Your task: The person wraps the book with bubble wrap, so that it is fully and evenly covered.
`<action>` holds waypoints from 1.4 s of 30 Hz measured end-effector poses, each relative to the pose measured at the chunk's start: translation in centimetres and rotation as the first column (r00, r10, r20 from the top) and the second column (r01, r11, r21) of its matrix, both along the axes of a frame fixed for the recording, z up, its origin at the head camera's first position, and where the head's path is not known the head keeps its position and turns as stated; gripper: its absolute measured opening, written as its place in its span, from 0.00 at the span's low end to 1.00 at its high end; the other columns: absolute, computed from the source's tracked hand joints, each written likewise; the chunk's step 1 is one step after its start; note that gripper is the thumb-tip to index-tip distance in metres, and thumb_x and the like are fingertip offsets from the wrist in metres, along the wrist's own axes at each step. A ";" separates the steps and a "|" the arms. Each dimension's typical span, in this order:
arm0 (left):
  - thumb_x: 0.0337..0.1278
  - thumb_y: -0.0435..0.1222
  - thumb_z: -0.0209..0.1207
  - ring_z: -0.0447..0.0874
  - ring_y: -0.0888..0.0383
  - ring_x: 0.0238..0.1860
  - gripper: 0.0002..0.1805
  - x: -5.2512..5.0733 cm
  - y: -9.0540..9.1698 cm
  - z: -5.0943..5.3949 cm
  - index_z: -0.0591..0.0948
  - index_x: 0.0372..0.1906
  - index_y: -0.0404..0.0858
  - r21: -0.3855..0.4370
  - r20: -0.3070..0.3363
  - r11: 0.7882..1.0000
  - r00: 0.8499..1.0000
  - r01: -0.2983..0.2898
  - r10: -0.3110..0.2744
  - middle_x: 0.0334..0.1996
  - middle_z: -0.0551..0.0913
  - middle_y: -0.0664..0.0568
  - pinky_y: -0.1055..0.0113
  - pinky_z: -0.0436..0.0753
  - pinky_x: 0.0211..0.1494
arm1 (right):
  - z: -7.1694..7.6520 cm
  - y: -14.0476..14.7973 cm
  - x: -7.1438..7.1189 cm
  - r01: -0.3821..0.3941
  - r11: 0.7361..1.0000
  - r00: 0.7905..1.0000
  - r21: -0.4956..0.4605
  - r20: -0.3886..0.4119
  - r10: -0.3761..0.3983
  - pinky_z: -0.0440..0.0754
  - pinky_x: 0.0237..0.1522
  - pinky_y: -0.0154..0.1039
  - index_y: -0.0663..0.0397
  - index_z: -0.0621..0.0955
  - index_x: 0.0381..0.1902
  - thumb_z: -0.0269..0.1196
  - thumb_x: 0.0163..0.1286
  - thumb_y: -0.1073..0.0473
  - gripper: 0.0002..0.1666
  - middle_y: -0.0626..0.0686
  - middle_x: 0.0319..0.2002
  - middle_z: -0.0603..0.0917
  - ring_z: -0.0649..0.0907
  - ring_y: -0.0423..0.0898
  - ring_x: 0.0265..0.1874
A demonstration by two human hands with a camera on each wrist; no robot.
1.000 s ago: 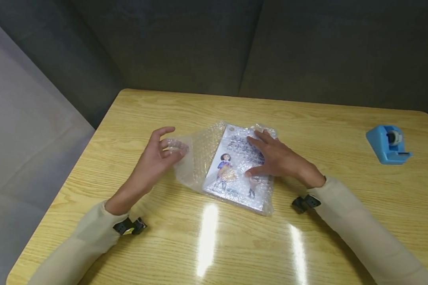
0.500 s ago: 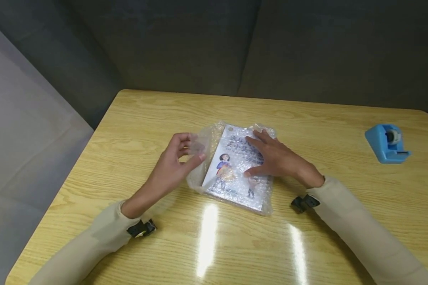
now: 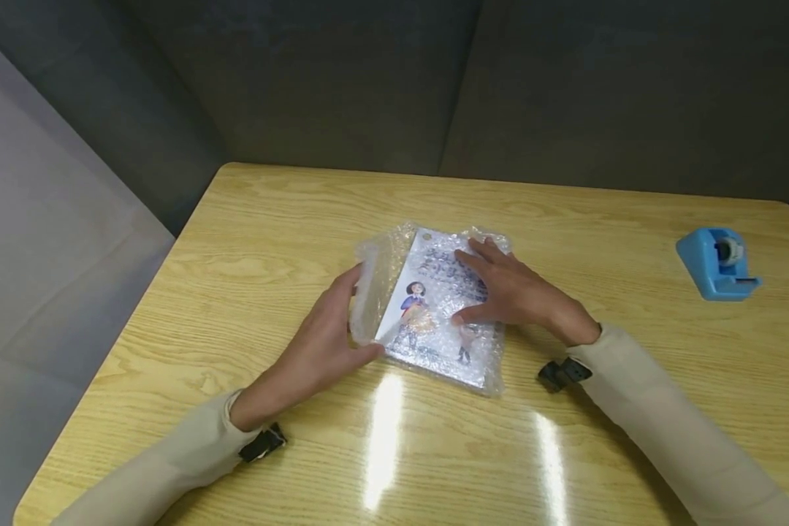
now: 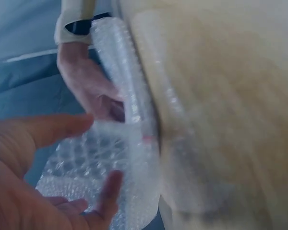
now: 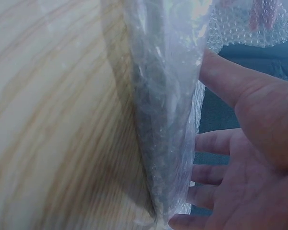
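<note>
A picture book (image 3: 404,332) lies inside clear bubble wrap (image 3: 492,376) on the table, its cover with a drawn figure showing through. At its left side a flap of the wrap (image 3: 373,288) stands partly raised. My left hand (image 3: 318,340) is at this flap, fingers behind it and thumb near the book's lower left corner. In the left wrist view, thumb and fingers are spread apart beside the flap (image 4: 86,155). My right hand (image 3: 522,291) rests on the right part of the wrapped book with fingers spread. The right wrist view shows those fingers (image 5: 213,142) along the wrapped edge.
A blue tape dispenser (image 3: 717,264) with a roll stands at the far right of the wooden table (image 3: 289,212). Dark partition panels (image 3: 342,88) rise behind the table, and a pale grey surface (image 3: 52,241) lies to the left.
My left hand has moved right toward the book, letting go of the flap's edge and spreading its fingers. The flap now stands closer to the book. My right hand has stayed in place.
</note>
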State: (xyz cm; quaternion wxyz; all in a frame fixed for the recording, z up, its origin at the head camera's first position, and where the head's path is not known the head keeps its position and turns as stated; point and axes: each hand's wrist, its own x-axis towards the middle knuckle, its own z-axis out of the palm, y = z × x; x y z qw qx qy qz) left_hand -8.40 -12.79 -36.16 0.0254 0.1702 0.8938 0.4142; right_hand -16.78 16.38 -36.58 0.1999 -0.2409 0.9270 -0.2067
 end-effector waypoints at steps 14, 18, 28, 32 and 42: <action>0.45 0.16 0.65 0.73 0.40 0.65 0.49 -0.1 2.1 -1.1 0.61 0.77 0.28 -0.187 -0.361 0.975 0.915 0.117 -0.178 0.72 0.68 0.35 0.53 0.75 0.69 | -0.1 0.0 -0.1 -0.004 1.000 1.000 0.018 -0.026 0.004 0.46 0.75 0.71 0.63 0.56 0.82 0.73 0.65 0.38 0.62 0.70 0.82 0.44 0.43 0.70 0.80; 0.46 0.15 0.64 0.76 0.41 0.64 0.46 -0.1 2.5 -1.2 0.65 0.76 0.30 -0.253 -0.407 0.958 0.884 0.132 -0.229 0.68 0.72 0.36 0.55 0.80 0.66 | 0.0 -0.1 -0.1 -0.007 0.999 0.999 0.047 -0.049 0.010 0.51 0.74 0.71 0.62 0.57 0.82 0.73 0.65 0.36 0.62 0.70 0.81 0.46 0.46 0.70 0.80; 0.50 0.13 0.58 0.81 0.46 0.62 0.39 -0.5 3.3 -1.2 0.71 0.72 0.31 -0.369 -0.426 0.897 0.814 0.242 -0.395 0.65 0.80 0.39 0.58 0.82 0.63 | 0.1 0.1 0.0 -0.014 0.998 0.996 0.061 -0.087 0.020 0.54 0.72 0.73 0.62 0.59 0.81 0.73 0.65 0.36 0.61 0.70 0.81 0.50 0.49 0.69 0.79; 0.56 0.15 0.59 0.80 0.44 0.64 0.36 -0.7 3.9 -1.4 0.72 0.72 0.30 -0.465 -0.368 0.839 0.800 0.283 -0.474 0.67 0.78 0.37 0.57 0.77 0.69 | 0.0 0.1 0.0 -0.017 0.998 0.994 0.066 -0.108 0.024 0.58 0.70 0.76 0.61 0.60 0.81 0.75 0.63 0.38 0.61 0.70 0.81 0.51 0.51 0.69 0.79; 0.60 0.23 0.64 0.84 0.48 0.53 0.32 -0.9 5.0 -1.8 0.74 0.70 0.36 -0.678 -0.335 0.693 0.735 0.246 -0.589 0.61 0.80 0.42 0.62 0.87 0.50 | 0.0 0.3 -0.3 -0.033 0.994 0.989 0.100 -0.140 0.047 0.59 0.69 0.76 0.59 0.61 0.81 0.73 0.66 0.39 0.57 0.68 0.80 0.54 0.53 0.69 0.79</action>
